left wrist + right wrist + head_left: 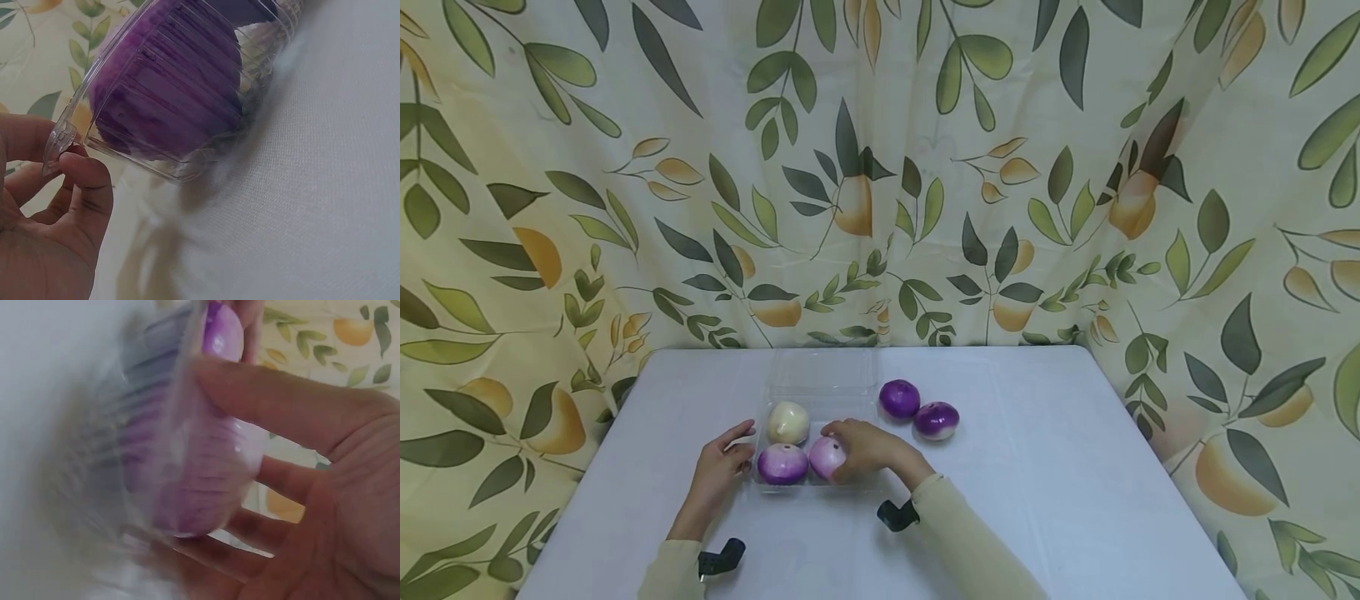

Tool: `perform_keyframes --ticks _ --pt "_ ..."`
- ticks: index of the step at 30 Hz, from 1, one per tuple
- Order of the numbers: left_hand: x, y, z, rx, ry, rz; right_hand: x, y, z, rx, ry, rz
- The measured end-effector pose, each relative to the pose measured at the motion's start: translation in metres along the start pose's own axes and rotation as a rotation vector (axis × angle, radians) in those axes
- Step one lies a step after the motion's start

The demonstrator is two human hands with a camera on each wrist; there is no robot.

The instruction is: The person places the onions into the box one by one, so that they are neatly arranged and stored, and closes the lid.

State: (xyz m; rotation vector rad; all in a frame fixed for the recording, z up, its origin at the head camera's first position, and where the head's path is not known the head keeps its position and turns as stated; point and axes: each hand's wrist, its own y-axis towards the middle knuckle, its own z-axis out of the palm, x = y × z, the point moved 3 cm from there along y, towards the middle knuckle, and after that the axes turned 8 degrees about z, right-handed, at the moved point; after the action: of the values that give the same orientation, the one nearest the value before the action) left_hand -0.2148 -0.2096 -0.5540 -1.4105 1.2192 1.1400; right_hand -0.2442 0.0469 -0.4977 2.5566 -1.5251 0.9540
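Observation:
A clear plastic clamshell box lies on the table with its lid folded back. Inside sit a white onion at the back left and a purple onion at the front left. My left hand pinches the box's rim tab between thumb and fingers at the left side. My right hand grips a pale purple onion at the box's front right. In the right wrist view, thumb and fingers wrap around that onion, partly behind the ribbed box wall.
Two more purple onions, a dark one and one with a pale patch, lie on the white table right of the box. A leaf-patterned curtain hangs behind the table and along its sides.

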Motion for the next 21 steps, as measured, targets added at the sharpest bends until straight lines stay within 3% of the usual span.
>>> perform_keyframes --ticks 6,12,21 --pt "0.001 0.000 0.000 -0.001 -0.008 -0.004 0.000 0.005 -0.008 0.116 -0.036 0.020" --pt "0.002 0.001 0.002 0.003 -0.013 -0.008 -0.002 0.002 -0.011 0.180 -0.045 0.021" --pt "0.002 0.001 0.001 0.004 0.000 -0.005 -0.003 -0.002 -0.013 0.201 -0.085 -0.014"
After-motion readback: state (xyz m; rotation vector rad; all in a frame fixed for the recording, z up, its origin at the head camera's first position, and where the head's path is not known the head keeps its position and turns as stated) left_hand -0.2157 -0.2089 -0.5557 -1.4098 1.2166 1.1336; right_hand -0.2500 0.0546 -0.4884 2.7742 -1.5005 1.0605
